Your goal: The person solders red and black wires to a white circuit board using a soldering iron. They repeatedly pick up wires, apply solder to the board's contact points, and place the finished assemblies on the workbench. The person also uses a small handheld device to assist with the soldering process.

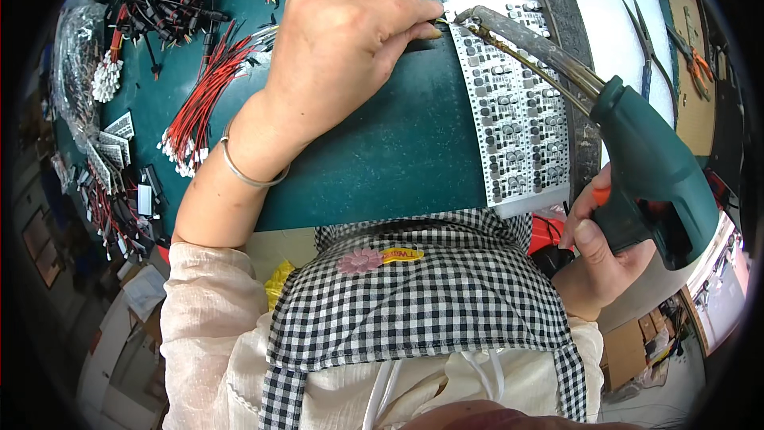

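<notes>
My left hand is closed in a pinch at the upper left corner of a white circuit board panel, holding thin wires by their ends. My right hand grips the handle of a green soldering gun, a finger near its orange trigger. The gun's tip rests at or very near the wire ends on the panel's edge; exact contact is too small to tell. Rows of small grey and black parts cover the panel. Along its right side lies a dark, worn flat bar.
White foam lies under the panel on the green table mat. Long-nosed pliers and orange-handled cutters lie at the right. Red-and-black wire leads, black connector cables and a clear plastic bag fill the left.
</notes>
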`<state>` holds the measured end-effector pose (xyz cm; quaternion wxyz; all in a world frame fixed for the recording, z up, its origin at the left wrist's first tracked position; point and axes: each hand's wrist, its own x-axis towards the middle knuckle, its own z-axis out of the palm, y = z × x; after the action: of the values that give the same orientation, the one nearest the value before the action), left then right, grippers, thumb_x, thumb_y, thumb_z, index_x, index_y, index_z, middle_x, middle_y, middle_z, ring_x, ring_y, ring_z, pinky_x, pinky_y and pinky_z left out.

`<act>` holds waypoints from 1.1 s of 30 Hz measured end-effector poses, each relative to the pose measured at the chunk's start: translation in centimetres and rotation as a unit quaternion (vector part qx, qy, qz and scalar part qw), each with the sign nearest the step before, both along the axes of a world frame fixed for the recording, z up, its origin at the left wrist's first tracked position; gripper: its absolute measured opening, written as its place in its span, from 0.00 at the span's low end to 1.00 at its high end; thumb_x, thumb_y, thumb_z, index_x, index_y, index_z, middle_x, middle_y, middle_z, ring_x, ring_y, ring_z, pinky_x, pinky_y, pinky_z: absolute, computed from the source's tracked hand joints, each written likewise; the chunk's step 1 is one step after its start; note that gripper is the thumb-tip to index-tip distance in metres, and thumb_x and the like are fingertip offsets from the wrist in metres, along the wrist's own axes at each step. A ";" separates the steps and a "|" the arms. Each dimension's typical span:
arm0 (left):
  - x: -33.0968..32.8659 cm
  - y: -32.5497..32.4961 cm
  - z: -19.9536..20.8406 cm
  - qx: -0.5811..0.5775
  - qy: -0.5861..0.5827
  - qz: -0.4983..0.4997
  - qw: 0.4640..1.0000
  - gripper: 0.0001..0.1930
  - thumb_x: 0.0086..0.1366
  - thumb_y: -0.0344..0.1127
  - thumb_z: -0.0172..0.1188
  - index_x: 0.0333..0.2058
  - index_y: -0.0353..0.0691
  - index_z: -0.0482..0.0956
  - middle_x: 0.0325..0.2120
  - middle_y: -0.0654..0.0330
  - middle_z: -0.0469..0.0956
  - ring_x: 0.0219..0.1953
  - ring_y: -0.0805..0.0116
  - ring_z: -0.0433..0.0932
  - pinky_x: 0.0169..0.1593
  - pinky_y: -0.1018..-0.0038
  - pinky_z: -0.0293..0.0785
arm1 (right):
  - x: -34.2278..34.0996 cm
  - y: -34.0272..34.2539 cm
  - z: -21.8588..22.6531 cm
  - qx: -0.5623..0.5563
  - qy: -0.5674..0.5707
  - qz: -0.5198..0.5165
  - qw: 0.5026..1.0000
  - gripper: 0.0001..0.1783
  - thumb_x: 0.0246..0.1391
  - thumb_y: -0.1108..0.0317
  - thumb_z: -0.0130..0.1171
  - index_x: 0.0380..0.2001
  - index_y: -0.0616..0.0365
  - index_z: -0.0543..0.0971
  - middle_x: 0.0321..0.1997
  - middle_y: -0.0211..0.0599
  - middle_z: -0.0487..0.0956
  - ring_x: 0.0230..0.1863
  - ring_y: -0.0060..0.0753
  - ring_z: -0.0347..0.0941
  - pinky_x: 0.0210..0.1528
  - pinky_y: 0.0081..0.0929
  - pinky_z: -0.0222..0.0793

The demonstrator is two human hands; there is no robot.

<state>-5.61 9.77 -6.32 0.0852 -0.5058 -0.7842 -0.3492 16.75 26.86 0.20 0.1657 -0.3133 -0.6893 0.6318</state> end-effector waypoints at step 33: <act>0.0 0.4 0.7 0.039 -0.029 -0.018 0.999 0.07 0.48 0.25 0.67 0.29 0.38 0.83 0.21 0.60 0.79 0.21 0.65 0.78 0.24 0.73 0.73 | -0.8 1.4 1.0 -0.009 0.035 0.061 0.998 0.36 0.45 0.65 0.66 0.50 0.81 0.62 0.20 0.37 0.67 0.11 0.23 0.63 0.12 0.16 0.59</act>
<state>-5.61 10.13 -5.62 0.0753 -0.5059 -0.7630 -0.3953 15.92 28.29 1.16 0.1482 -0.2501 -0.6950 0.6576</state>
